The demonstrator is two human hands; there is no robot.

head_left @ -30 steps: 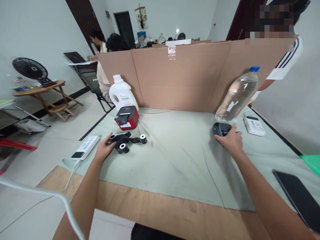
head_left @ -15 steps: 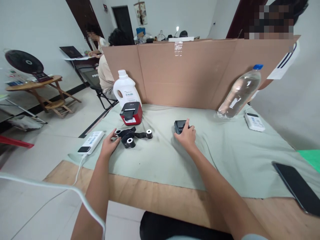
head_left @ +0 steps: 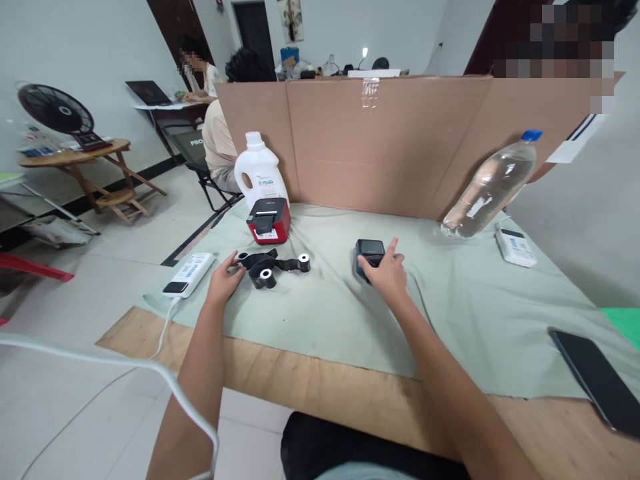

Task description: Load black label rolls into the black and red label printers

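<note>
My left hand (head_left: 225, 280) rests at the left end of a tangle of black rolls with white cores (head_left: 267, 279), joined by loose black strips. Its thumb and fingers are apart, with the fingertips at the nearest roll. My right hand (head_left: 389, 272) is beside a small black box-shaped device (head_left: 371, 251). The thumb reaches the device's near right corner, while the fingers are spread off its right side. Behind the rolls stands a red and black label printer (head_left: 270, 220), a black strip hanging over its front.
A white jug (head_left: 260, 170) stands behind the printer, before a cardboard screen (head_left: 380, 147). A clear bottle (head_left: 490, 190) leans at right. White power banks (head_left: 189, 273) lie at both sides; a phone (head_left: 597, 380) lies at front right. A white cable (head_left: 125, 360) crosses the lower left.
My right hand has eased back to the right of the black device, its fingers wider apart, so more of the device shows. The left hand stays by the rolls. The view has shifted slightly.
</note>
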